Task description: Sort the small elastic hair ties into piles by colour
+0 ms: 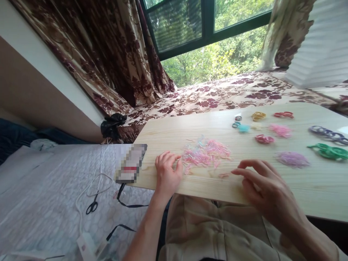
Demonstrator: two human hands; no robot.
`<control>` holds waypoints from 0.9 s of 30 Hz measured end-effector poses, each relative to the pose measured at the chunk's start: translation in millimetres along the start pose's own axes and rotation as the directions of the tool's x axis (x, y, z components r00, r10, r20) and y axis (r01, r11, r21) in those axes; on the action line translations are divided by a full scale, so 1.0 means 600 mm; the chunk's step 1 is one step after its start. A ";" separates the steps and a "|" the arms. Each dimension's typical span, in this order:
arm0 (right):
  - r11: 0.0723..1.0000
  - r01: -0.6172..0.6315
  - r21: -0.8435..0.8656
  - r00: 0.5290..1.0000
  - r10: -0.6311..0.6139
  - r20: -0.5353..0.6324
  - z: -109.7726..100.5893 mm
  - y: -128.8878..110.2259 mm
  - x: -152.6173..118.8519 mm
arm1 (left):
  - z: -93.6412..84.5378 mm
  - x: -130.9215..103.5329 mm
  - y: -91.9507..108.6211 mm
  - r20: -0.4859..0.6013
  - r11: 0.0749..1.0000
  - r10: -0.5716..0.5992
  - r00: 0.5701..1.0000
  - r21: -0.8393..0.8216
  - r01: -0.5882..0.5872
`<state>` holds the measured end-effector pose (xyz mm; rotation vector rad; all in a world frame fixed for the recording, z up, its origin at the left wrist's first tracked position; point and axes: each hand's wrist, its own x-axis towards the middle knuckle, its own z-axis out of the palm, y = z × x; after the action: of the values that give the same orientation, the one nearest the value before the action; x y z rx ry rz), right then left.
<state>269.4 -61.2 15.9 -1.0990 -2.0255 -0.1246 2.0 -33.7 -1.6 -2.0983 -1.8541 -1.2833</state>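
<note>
While black-handled scissors [92, 207] lie off to the left on the quilted bedspread [62, 203], the left hand [168, 169] is down on the pale wooden desk [163, 134], palm low, its fingers loosely bent, with no grip on anything that I can make out. Its thumb sits right at the left edge of the loose heap of pink strands [208, 154], and there's the big spread, wider from side to side than it is deep, straight between the two hands! Blue-green bits show toward its far edge.

Now below its right end, on the near side, a small pink tuft [224, 175] lies apart, its long axis running roughly crosswise, left to right. And here is the relation that matters: the right hand [268, 186] is clearly the nearer one, its index finger pointing leftward, almost in line with that tuft. Touching, or only just beside it? Blur leaves that unsettled. The right fingers are parted, nothing visibly pinched.

Farther right, beyond that hand, sits a lilac strand pile [293, 159], with a brighter pink pile [281, 131] behind it and a green bundle of bands [330, 151] at far right.
</note>
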 end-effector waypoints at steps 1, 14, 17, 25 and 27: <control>1.000 0.004 -0.017 1.000 -0.004 0.002 -0.001 0.000 -0.003 | 0.000 0.000 -0.001 0.000 1.000 0.002 1.000 -0.001 -0.002; 0.998 0.027 0.052 0.995 -0.032 0.090 -0.007 -0.009 -0.013 | 0.002 -0.002 -0.007 0.008 1.000 0.008 1.000 0.000 -0.008; 0.996 0.057 0.061 0.997 -0.060 0.051 -0.008 -0.009 -0.014 | 0.002 -0.002 -0.008 0.008 1.000 0.014 1.000 0.007 -0.014; 0.997 0.075 0.034 0.992 -0.078 0.104 -0.006 -0.012 -0.007 | 0.000 -0.001 -0.004 0.013 1.000 0.008 1.000 0.014 -0.008; 0.997 0.078 0.028 0.989 -0.081 0.125 -0.006 -0.014 -0.007 | 0.000 -0.001 -0.004 0.016 1.000 0.007 1.000 0.013 -0.007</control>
<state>266.9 -70.4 17.9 -1.0344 -2.1792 -0.0742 0.2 -33.6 -2.9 -2.1120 -1.8548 -1.2532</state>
